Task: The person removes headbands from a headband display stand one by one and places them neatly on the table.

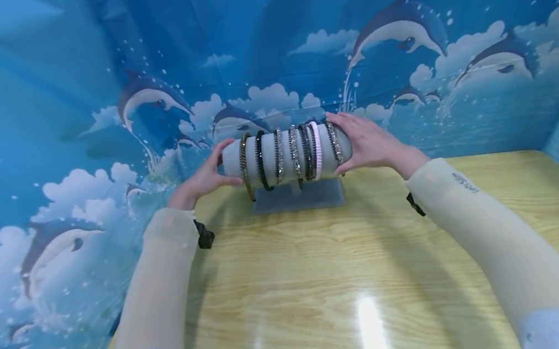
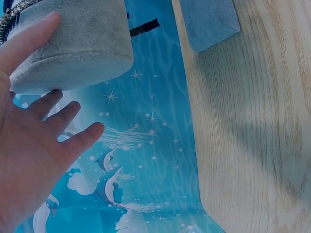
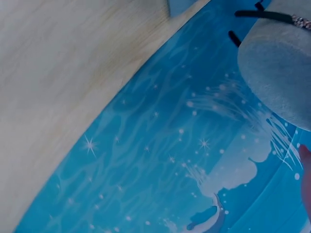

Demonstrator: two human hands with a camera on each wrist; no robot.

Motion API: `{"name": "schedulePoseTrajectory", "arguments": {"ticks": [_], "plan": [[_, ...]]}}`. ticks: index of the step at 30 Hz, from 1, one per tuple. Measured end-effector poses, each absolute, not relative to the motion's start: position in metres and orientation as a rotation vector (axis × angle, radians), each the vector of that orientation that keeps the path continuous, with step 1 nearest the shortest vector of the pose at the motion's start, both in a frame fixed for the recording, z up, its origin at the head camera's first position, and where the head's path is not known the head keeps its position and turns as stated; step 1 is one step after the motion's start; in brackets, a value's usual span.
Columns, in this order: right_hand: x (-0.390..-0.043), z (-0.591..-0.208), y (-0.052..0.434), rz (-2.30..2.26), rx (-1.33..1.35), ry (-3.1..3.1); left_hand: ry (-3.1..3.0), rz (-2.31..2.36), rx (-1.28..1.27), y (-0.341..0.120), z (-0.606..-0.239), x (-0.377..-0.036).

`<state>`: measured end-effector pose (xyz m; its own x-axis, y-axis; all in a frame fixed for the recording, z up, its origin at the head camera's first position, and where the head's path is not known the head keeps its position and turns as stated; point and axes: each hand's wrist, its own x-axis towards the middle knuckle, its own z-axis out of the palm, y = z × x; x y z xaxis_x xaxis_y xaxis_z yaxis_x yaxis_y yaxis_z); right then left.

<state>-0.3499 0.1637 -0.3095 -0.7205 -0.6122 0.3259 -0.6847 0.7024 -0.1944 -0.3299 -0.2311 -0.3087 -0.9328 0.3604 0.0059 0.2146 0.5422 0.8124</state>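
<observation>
A grey velvet display roll [image 1: 283, 155] lies level on a grey base [image 1: 298, 196] at the far side of the wooden table [image 1: 319, 282]. Several headbands ring it, among them a bronze one [image 1: 245, 166], a black one [image 1: 261, 165] and a pink one [image 1: 317, 157]. My left hand [image 1: 209, 169] touches the roll's left end; in the left wrist view the thumb lies along the roll [image 2: 82, 43] and the fingers [image 2: 68, 114] are straight below it. My right hand [image 1: 361, 142] rests against the right end, fingers over the top and thumb below. The right wrist view shows the roll's end [image 3: 279, 73] uncovered.
A blue dolphin-print backdrop [image 1: 81, 131] closes in the table at the back and both sides, close behind the stand. Light wood stretches from the stand toward me. Both forearms wear pale sleeves [image 1: 495, 244].
</observation>
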Motion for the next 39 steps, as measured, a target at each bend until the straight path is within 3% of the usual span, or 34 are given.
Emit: {"name": "schedulePoseTrajectory", "arguments": {"ticks": [12, 26, 39], "plan": [[-0.355, -0.299, 0.175, 0.210, 1.120, -2.675, 2.575, 1.331, 0.465, -0.218, -0.287, -0.312], [-0.360, -0.307, 0.178, 0.301, 1.132, -2.572, 2.633, 1.315, 0.524, -0.226, -0.302, -0.331], [-0.357, -0.320, 0.181, 0.417, 1.071, -2.581, 2.616, 1.324, 0.485, -0.231, -0.308, -0.329]]}}
